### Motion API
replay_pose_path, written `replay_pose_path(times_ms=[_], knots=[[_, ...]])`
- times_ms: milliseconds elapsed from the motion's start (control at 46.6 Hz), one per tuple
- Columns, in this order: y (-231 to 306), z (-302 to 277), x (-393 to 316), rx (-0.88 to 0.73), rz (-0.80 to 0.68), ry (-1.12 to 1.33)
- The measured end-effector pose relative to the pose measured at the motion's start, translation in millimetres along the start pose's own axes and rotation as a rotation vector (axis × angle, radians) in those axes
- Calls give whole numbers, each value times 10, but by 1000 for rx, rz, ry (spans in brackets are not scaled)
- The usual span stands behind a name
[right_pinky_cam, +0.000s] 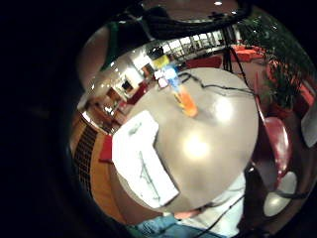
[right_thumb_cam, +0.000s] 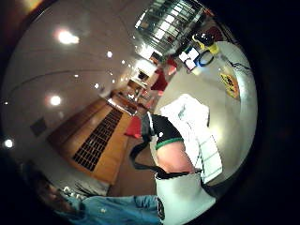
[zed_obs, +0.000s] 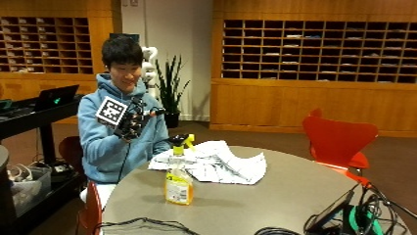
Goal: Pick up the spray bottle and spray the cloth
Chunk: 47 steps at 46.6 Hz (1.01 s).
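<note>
Outside view: a person sits at left of frame behind a round grey table (zed_obs: 273, 196). The gloved right hand (zed_obs: 132, 123) is raised at chest height, left of centre, well above the tabletop and holding nothing; its fingers appear loosely spread, though the glove's fittings partly hide them. A spray bottle (zed_obs: 178, 181) with orange liquid stands upright at lower centre. Just behind it, toward the person, a white cloth (zed_obs: 218, 164) lies rumpled on the table. A red chair (zed_obs: 338, 139) stands at right.
</note>
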<state>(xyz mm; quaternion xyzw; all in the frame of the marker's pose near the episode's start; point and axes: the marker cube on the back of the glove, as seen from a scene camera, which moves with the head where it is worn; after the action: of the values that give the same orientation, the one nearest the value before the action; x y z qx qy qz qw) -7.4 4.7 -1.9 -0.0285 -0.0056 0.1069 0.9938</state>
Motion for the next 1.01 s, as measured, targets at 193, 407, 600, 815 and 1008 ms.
replay_pose_path(times_ms=[193,407,600,815,1008], knots=[[-184,178,229,195,-5,-125],[-350,386,461,236,74,-205],[-642,652,621,262,136,-211],[-660,756,897,-4,-19,-231],[-1177,972,941,188,262,-256]])
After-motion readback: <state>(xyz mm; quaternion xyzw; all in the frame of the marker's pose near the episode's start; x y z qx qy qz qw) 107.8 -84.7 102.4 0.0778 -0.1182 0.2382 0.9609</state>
